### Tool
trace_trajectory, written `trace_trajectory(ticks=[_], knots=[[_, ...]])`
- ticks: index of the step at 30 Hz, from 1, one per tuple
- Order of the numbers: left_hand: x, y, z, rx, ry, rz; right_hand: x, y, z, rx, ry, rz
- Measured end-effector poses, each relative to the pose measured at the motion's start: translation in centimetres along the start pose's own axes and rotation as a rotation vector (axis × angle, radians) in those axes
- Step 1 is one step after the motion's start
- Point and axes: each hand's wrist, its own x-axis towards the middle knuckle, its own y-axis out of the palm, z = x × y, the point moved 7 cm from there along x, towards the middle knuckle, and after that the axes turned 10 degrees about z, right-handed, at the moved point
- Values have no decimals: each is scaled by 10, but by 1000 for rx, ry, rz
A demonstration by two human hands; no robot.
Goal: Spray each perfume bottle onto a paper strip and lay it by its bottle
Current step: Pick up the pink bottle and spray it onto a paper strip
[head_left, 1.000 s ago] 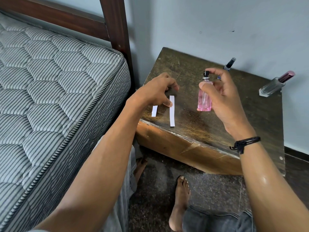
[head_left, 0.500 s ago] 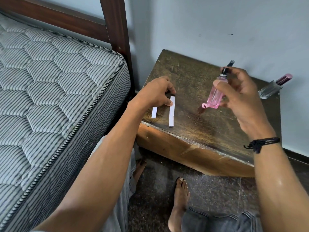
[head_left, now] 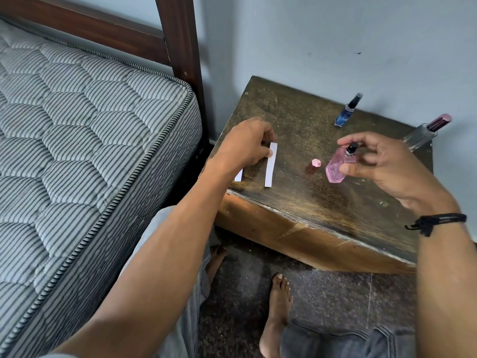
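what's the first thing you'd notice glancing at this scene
The pink perfume bottle stands out, tilted in the right hand above the dark wooden table, a pink cap lying beside it. At the table's left edge the left hand holds a white paper strip; a blue bottle and a clear bottle stand by the wall.

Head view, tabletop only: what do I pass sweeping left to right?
Short paper strip → long paper strip → pink cap → pink bottle → clear bottle with maroon cap. The blue bottle overlaps the pink one, so it is omitted.
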Motion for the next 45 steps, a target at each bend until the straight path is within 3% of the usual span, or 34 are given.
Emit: trace_trajectory(ticks=[10, 19, 28, 31, 36, 45], knots=[[-3, -8, -17, -202, 84, -122, 3, 3, -4, -2, 1, 48], [-5, 46, -68, 23, 319, 140, 3, 5, -4, 38, -8, 102], [-5, 48, -69, -50, 217, -2, 2, -4, -7, -30, 28, 80], [-4, 37, -62, -238, 145, -43, -1, -11, 4, -70, -42, -6], [-10, 24, -71, -466, 221, -114, -7, -17, 36, -44, -321, -256], [-19, 17, -86, -419, 350, -197, -2, -8, 41, -80, -401, -235]])
